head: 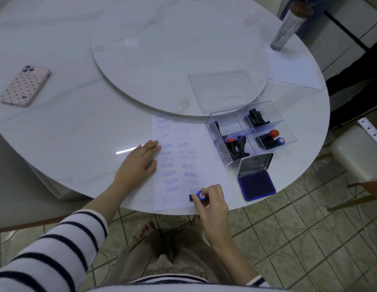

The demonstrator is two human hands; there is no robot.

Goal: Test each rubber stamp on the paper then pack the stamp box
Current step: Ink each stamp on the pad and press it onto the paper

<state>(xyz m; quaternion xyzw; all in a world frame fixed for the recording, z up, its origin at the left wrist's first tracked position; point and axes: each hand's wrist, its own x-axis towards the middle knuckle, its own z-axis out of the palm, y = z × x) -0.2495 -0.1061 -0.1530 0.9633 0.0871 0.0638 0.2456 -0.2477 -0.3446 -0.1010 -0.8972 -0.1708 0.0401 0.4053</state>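
A white paper [212,165] lies at the table's near edge, covered with several blue imprints such as SAMPLE and AIR MAIL. My left hand [139,159] rests flat on the paper's left edge. My right hand [210,199] grips a blue-capped rubber stamp [200,195], pressed down on the paper's lower right part. The clear stamp box [251,131], with divided compartments, stands to the right of the paper and holds several black stamps with red or blue caps. An open blue ink pad [256,184] sits in front of the box.
The box's clear lid [223,89] lies on the round turntable [162,49]. A pink dotted phone [25,86] lies at the far left. A tall cylinder [288,26] stands on another sheet at the back right. Chairs stand to the right, beyond the table edge.
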